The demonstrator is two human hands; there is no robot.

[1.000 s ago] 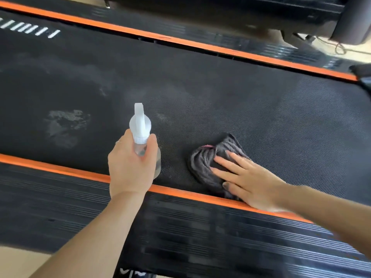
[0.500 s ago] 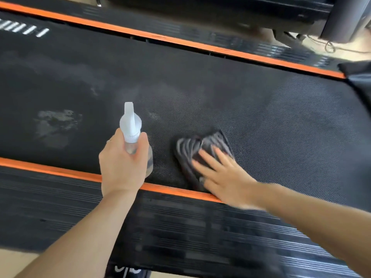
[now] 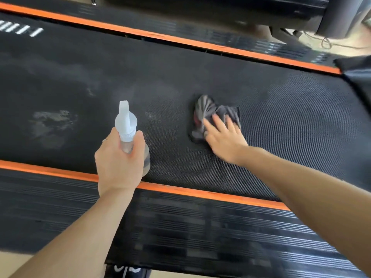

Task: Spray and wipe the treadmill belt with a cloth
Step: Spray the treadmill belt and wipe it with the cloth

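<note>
The black textured treadmill belt (image 3: 281, 121) fills the middle of the view. My left hand (image 3: 118, 163) grips a clear spray bottle (image 3: 126, 125) with a white nozzle, upright over the belt's near edge. My right hand (image 3: 224, 137) presses flat with straight fingers on a crumpled grey cloth (image 3: 206, 111) lying on the belt, right of the bottle. The hand and cloth are blurred. Pale dusty smears (image 3: 52, 125) mark the belt at the left.
Orange strips (image 3: 180, 189) run along both sides of the belt, with ribbed black side rails (image 3: 180, 227) beyond them. A dark upright post (image 3: 339, 17) and a loose cable (image 3: 329, 42) stand at the top right. Pale floor shows at the bottom left.
My right hand has slid the cloth away from the near orange strip, farther up onto the belt. My left hand and the bottle have stayed in place.
</note>
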